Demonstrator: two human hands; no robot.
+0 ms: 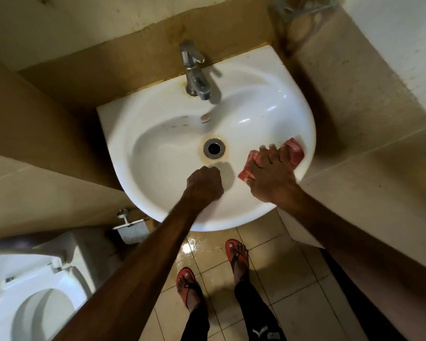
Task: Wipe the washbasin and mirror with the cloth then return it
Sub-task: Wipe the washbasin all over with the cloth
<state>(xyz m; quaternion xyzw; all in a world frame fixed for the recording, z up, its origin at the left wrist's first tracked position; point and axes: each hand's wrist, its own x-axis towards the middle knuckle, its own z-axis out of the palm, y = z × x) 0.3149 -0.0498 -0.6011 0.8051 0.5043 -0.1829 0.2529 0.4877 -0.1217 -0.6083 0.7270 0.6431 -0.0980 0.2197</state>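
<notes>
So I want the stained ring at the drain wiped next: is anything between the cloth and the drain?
Nothing visible. The right hand presses the red cloth on the washbasin wall right of the drain; bare porcelain lies between. The left hand, a closed fist, sits nearer the front rim, off that path.

Bathroom | basin (268, 212) with tap (194, 70) at 12 o'clock | toilet (35, 291) at 8 o'clock | tiled floor (293, 279)

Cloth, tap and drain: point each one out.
cloth (296, 153): head view, on the red fold beyond the right hand's fingers.
tap (197, 81): head view, on the chrome body above the spout.
drain (214, 148): head view, on the dark opening inside the metal ring.
</notes>
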